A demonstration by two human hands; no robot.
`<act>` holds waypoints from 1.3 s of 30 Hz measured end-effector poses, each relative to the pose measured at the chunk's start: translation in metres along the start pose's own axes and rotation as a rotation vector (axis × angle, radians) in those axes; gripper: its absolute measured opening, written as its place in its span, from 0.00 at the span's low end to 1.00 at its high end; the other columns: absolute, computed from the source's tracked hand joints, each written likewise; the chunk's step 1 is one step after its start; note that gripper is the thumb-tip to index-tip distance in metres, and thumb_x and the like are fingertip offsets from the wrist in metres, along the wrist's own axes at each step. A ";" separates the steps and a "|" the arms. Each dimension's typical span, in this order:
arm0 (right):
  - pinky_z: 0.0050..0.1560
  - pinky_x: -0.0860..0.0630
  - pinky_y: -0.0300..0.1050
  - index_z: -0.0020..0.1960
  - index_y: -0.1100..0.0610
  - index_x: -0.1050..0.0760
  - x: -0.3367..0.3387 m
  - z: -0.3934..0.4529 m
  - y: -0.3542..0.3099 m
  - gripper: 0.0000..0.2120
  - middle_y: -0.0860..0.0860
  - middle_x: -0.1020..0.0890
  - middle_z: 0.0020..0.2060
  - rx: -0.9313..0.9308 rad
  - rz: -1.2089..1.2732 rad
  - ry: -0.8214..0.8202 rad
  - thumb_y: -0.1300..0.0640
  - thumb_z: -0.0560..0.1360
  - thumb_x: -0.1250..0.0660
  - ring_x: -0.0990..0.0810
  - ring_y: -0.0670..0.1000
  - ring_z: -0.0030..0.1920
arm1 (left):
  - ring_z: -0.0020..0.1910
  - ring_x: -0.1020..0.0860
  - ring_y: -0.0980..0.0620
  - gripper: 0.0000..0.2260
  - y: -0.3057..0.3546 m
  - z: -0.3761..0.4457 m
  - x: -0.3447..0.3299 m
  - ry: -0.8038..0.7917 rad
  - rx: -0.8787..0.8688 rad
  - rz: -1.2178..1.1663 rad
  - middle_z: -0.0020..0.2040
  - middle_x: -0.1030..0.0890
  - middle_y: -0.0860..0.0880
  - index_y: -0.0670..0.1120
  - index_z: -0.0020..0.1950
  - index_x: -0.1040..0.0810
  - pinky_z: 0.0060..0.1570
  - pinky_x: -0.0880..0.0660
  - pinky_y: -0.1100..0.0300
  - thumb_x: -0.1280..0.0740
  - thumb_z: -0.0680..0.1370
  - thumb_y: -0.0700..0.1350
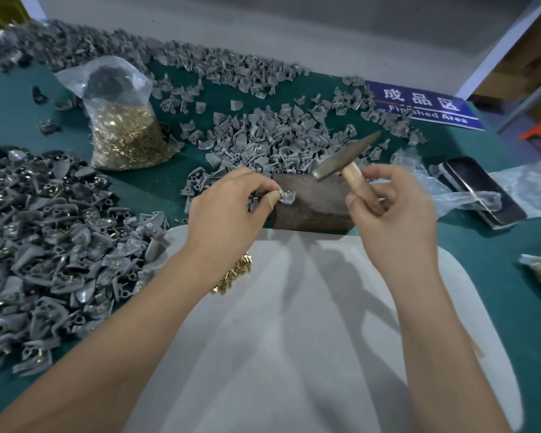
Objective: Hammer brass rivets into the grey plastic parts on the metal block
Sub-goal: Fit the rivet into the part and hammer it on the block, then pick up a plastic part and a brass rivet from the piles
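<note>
A brown metal block (316, 201) lies in the middle of the green table. My left hand (228, 210) pinches a grey plastic part (286, 196) against the block's left top edge; a small brass rivet stands up in it. My right hand (394, 210) grips the wooden handle of a hammer (344, 165), whose steel head hangs just above the block, to the right of the part. A small heap of loose brass rivets (231, 276) shows beneath my left forearm on the white cloth.
A plastic bag of brass rivets (127, 132) stands at the left back. Grey parts are heaped behind the block (278, 142) and at the left (50, 245). A phone (478, 192) and clear plastic lie right. A blue "Finished Area" sign (425, 104) sits far right.
</note>
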State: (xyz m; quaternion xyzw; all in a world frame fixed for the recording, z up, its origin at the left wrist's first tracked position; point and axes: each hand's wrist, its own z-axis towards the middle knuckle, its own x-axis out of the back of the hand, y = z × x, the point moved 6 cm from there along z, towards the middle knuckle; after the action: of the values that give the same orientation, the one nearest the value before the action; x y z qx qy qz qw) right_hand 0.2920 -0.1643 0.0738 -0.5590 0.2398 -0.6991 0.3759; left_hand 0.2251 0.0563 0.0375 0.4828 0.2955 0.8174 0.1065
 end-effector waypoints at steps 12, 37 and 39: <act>0.41 0.38 0.47 0.57 0.43 0.19 -0.021 -0.012 -0.014 0.08 0.49 0.23 0.48 0.070 -0.507 -0.006 0.48 0.80 0.34 0.26 0.59 0.55 | 0.44 0.28 0.70 0.04 0.002 -0.002 -0.002 -0.022 0.025 -0.030 0.46 0.24 0.62 0.59 0.50 0.20 0.37 0.37 0.69 0.34 0.80 0.54; 0.45 0.23 0.52 0.48 0.50 0.16 -0.104 -0.090 -0.069 0.03 0.45 0.18 0.42 0.547 -0.065 -0.375 0.55 0.77 0.28 0.24 0.48 0.42 | 0.52 0.29 0.51 0.02 -0.063 -0.103 0.109 0.110 0.140 0.242 0.46 0.22 0.54 0.51 0.48 0.18 0.49 0.30 0.57 0.29 0.77 0.48; 0.47 0.23 0.50 0.48 0.52 0.15 -0.104 -0.087 -0.068 0.03 0.46 0.18 0.41 0.553 -0.032 -0.395 0.57 0.76 0.28 0.24 0.46 0.41 | 0.54 0.30 0.50 0.03 -0.059 -0.104 0.107 0.099 0.125 0.313 0.48 0.22 0.53 0.51 0.49 0.18 0.52 0.32 0.57 0.28 0.77 0.48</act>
State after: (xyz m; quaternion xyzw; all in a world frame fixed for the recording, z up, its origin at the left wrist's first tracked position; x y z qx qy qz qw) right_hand 0.2001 -0.0483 0.0406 -0.5641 -0.0452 -0.6219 0.5413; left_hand 0.0753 0.1134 0.0439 0.4880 0.2719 0.8267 -0.0672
